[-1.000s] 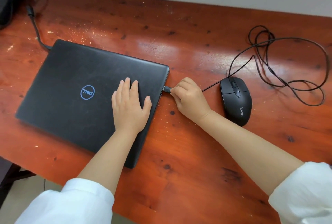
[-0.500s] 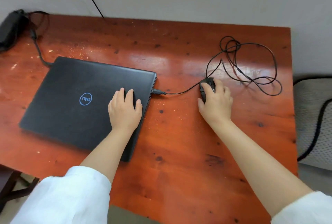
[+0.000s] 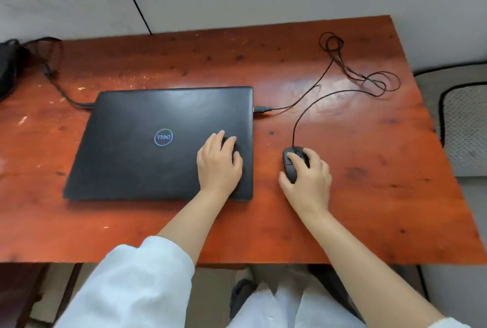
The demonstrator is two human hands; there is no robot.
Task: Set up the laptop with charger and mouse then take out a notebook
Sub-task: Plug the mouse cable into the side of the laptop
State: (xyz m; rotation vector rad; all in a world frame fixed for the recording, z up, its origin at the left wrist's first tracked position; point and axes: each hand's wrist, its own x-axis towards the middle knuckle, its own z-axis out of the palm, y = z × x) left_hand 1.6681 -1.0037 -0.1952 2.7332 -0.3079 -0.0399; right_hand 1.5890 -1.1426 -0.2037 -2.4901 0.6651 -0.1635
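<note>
A closed black laptop (image 3: 158,143) lies flat on the reddish wooden surface (image 3: 369,209), its lid logo facing up. The left hand (image 3: 218,164) rests palm down on the right part of the lid, fingers spread and flat, its grip wide and holding nothing. The right hand (image 3: 307,180) lies over a black mouse (image 3: 290,167) just to the right of the laptop, fingers draped on top and thumb against the near left side, so the grip is closed around the mouse body. The mouse sits on the surface, apart from the laptop edge.

The mouse cable (image 3: 311,106) runs from the front of the mouse toward the far side, loops in a loose tangle near the far right corner, and comes back to a USB plug (image 3: 262,109) seated in the laptop's right edge. On the left edge a charger cable (image 3: 63,96) enters the laptop and leads to a dark object (image 3: 6,74) at the far left corner, probably the charger brick, though it is cut off and blurred. White sleeves (image 3: 137,288) cover both upper arms.
</note>
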